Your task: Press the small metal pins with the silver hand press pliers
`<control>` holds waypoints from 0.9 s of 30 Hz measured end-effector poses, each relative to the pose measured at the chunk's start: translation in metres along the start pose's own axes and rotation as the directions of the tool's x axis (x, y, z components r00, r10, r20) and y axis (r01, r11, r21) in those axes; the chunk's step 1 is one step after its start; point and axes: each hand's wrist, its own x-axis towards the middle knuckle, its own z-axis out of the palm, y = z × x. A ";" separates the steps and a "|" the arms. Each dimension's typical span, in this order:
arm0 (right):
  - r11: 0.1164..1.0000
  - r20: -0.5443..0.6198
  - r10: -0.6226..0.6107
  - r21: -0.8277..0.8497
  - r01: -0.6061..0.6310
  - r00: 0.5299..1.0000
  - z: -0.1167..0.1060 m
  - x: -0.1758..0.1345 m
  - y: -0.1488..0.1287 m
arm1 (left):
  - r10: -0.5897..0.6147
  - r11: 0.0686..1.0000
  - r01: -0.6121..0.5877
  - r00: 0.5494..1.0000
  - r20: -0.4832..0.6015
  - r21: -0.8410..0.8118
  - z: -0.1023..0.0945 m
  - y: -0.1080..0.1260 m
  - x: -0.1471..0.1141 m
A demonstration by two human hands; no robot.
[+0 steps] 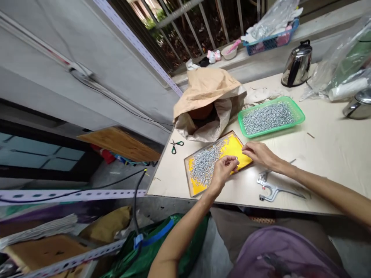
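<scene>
Presently, the metal pieces lie left of both hands in the yellow tray, long axis near-left to far-right, closest to the left hand, pinched on a tiny item; the right hand curls loosely, contents indeterminable.

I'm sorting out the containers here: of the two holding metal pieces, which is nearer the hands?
The yellow-bottomed tray: the left hand is over it and the right hand at its edge. The green basket sits farther back.
</scene>
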 end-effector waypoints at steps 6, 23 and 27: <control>0.943 0.286 0.103 -0.333 -0.002 0.953 -0.032 -0.105 0.013 | -0.320 0.947 0.304 0.918 0.234 0.103 0.032 -0.034 -0.040; 0.964 0.239 0.097 -0.263 -0.031 0.966 -0.001 -0.192 0.047 | -0.346 0.796 0.175 0.917 0.199 0.579 0.043 -0.065 -0.046; 0.948 0.254 0.134 -0.313 -0.049 0.958 -0.006 -0.185 0.034 | -0.402 0.784 0.191 0.881 0.249 0.591 0.042 -0.065 -0.041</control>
